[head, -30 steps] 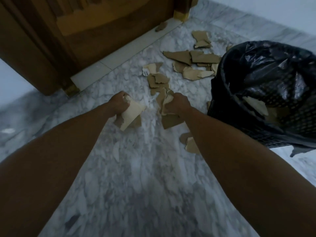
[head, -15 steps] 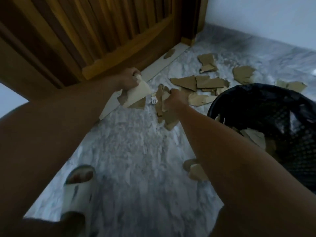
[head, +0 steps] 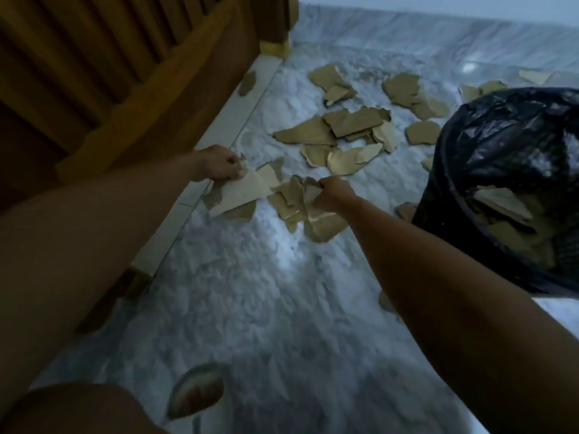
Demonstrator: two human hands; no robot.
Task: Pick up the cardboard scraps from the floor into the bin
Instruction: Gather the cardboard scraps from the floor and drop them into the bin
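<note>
Roughly midway: left hand [head: 219, 162] and right hand [head: 333, 193] each grip torn brown cardboard scraps [head: 241, 195]; some already lie inside the black-lined bin [head: 507, 145], many beyond it on the marble floor [head: 250, 292].

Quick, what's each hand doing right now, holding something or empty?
Left hand: grips a bunch of cardboard scraps.
Right hand: grips its own bundle of scraps.

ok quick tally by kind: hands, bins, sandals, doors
hands: 2, left hand and right hand, each gripping cardboard scraps
bins: 1, black-lined bin
sandals: 1, sandal
doors: 1, wooden door
total: 5
</note>
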